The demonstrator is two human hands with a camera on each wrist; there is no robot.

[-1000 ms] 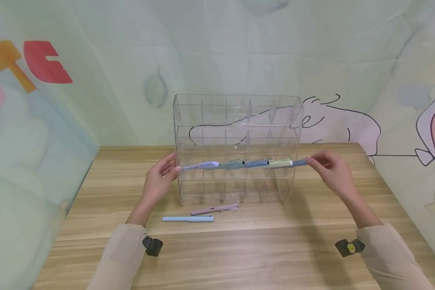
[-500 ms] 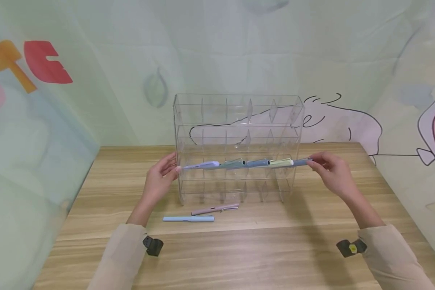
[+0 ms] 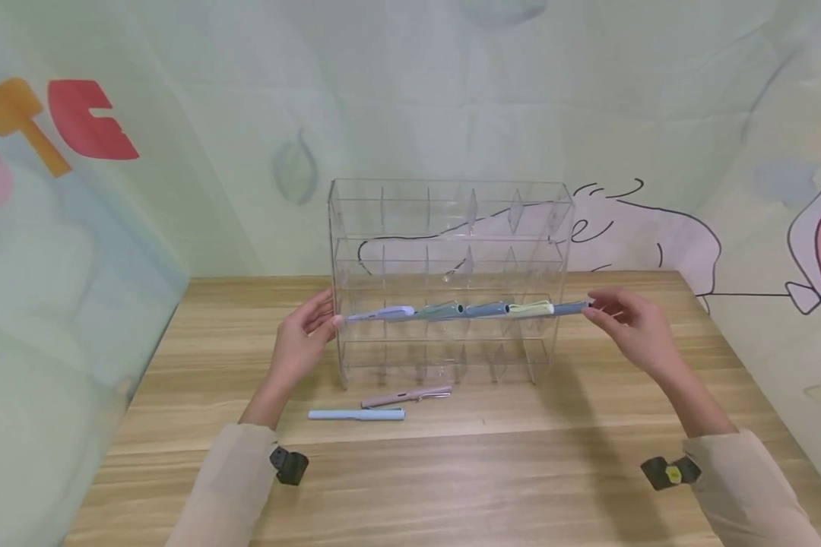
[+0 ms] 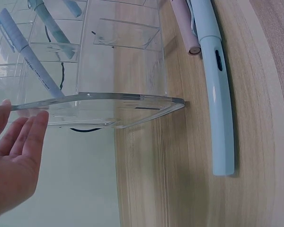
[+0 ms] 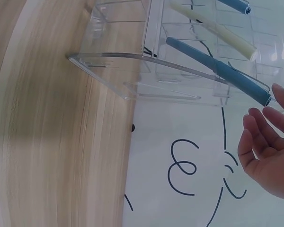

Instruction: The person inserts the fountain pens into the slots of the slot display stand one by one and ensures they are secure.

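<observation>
A clear acrylic rack [image 3: 449, 289] with several compartments stands on the table. Along one shelf lie a lilac pen [image 3: 391, 312], a green pen [image 3: 441, 310], a dark blue pen [image 3: 487, 309], a pale yellow pen [image 3: 530, 308] and another blue pen [image 5: 217, 68], which sticks out past the right side panel. My left hand [image 3: 301, 334] grips the left side panel between thumb and fingers. At the protruding end of the blue pen is my right hand [image 3: 632, 330], its thumb and forefinger parted on either side of the cap end.
On the table [image 3: 479, 486] in front of the rack lie a pink pen [image 3: 405, 396] and a light blue pen [image 3: 356, 415], close together. A printed backdrop [image 3: 417, 114] rises right behind the table.
My right hand has drawn slightly right, and its thumb and forefinger have spread from the blue pen's end. My left hand and the other pens stay put.
</observation>
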